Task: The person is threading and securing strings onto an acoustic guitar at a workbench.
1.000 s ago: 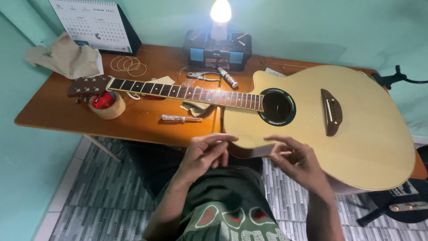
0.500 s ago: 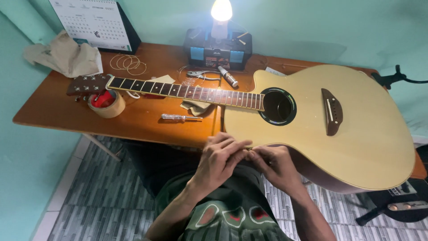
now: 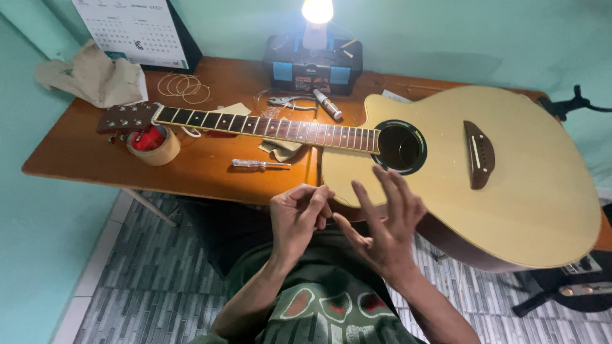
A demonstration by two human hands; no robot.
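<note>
A pale yellow acoustic guitar [image 3: 510,191] lies flat on the brown wooden table [image 3: 76,153], body to the right, neck [image 3: 268,127] pointing left. Its headstock [image 3: 124,118] rests on a roll of tape [image 3: 156,150]. Both hands hover above my lap at the guitar's lower bout near the table's front edge. My left hand [image 3: 298,216] has its fingers curled and thumb pressed to the fingertips; I see nothing in it. My right hand [image 3: 386,223] is beside it, fingers spread and empty, just below the sound hole [image 3: 398,146].
A small screwdriver [image 3: 258,164] lies below the neck; pliers [image 3: 287,100] and coiled strings [image 3: 185,86] lie above it. A blue-black toolbox [image 3: 312,69] with a lit lamp [image 3: 317,11], a calendar [image 3: 137,28] and a crumpled cloth [image 3: 92,76] line the back. Tiled floor below.
The hands were pressed together at the guitar's edge half a second ago. They have now parted and lifted, and the right hand has opened its fingers.
</note>
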